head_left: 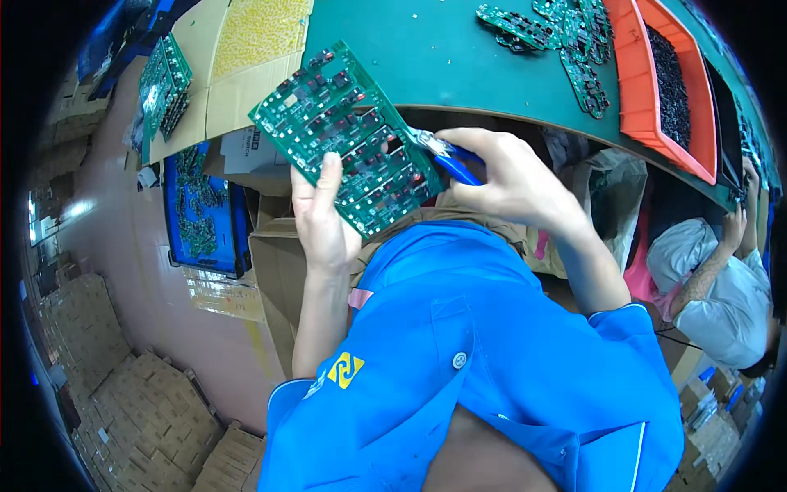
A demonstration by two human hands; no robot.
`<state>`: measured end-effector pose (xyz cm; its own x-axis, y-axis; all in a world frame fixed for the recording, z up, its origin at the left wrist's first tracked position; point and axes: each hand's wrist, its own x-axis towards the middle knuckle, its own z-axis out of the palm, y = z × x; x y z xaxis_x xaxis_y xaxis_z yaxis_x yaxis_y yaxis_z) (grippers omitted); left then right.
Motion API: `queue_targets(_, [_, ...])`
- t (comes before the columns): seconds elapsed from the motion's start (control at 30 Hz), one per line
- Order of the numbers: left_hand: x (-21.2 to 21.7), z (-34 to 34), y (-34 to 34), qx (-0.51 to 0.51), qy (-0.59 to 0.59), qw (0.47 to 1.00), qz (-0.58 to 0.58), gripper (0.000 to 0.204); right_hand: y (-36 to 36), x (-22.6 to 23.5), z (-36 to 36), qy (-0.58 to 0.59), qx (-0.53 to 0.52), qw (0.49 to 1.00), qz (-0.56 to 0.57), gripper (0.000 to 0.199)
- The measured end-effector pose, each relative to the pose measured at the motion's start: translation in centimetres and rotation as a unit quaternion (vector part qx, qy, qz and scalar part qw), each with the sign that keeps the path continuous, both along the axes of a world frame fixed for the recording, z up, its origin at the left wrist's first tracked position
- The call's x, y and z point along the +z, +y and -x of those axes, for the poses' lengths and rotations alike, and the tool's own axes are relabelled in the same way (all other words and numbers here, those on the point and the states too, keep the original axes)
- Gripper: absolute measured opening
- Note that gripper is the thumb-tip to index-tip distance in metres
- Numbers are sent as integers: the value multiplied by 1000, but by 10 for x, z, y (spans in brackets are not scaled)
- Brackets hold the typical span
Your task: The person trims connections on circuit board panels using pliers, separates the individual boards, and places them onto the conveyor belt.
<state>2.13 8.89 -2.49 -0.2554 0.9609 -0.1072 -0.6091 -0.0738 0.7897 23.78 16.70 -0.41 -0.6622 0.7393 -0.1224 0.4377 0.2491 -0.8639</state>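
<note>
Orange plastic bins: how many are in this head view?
1. The orange plastic bin sits on the green table at upper right, filled with small dark parts. Its far end runs out of view, and others may lie outside the picture.

Green board [348,135] up in the air, tilted, component side facing the camera, packed with rows of dark and red parts. Its lower edge sits in a thumb-and-fingers pinch. Blue-handled cutters [447,157], metal tip touching the board's right edge, handles wrapped in fingers.
</note>
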Motion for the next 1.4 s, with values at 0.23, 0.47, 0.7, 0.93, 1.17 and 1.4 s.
queue_targets(0.23, [-7, 1, 1, 86, 44, 995, 24, 37, -13, 6, -4, -75, -120, 975, -173, 48])
queue_targets(0.47, [1, 42, -12, -33, 100, 993, 60, 41, -49, 55, -132, -234, -106, 963, -80, 38])
queue_targets(0.7, [10, 33, -4, -274, 284, 910, 128, 29, -93, 22, -242, -535, -227, 802, 139, 52])
queue_targets(0.93, [54, 19, 50, -500, 545, 673, 13, 23, -56, 50, -133, -248, -153, 944, -153, 53])
queue_targets(1.17, [83, 19, 63, -481, 678, 556, -4, 21, 4, 60, -45, -143, 107, 934, -309, 53])
queue_targets(1.4, [83, 9, 75, -506, 725, 466, -29, 17, 25, 45, -41, -157, 171, 943, -237, 54])
